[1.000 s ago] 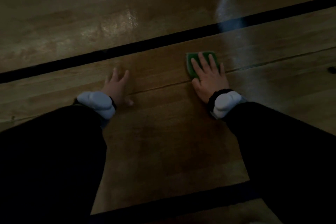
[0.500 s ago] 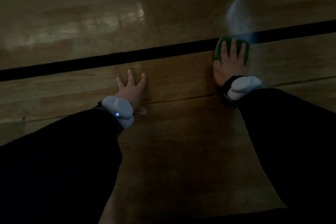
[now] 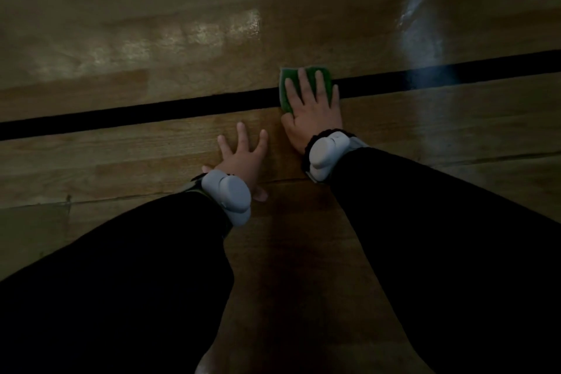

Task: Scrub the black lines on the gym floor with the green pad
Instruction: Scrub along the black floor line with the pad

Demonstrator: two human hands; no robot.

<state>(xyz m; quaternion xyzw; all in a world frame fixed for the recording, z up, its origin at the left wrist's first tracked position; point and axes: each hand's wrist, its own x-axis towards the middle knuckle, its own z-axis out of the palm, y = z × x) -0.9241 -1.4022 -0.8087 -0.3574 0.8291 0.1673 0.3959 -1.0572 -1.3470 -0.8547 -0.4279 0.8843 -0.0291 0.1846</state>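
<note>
A black line (image 3: 170, 112) runs across the dim wooden gym floor (image 3: 151, 161) from lower left to upper right. The green pad (image 3: 287, 91) lies flat on that line, near the middle of the view. My right hand (image 3: 312, 109) presses down on the pad with its fingers spread over it, covering most of it. My left hand (image 3: 243, 158) rests flat on the bare boards just below the line, fingers apart, holding nothing. Both arms wear dark sleeves and a pale wrist device.
A pale bluish glare (image 3: 425, 48) streaks across the floor and the line to the right of the pad. A seam between boards (image 3: 121, 199) runs below my left hand. Wood floor extends on all sides.
My right hand has slid the pad leftward along the black line, closer to my left hand. One second ago the pad was on the boards below the line.
</note>
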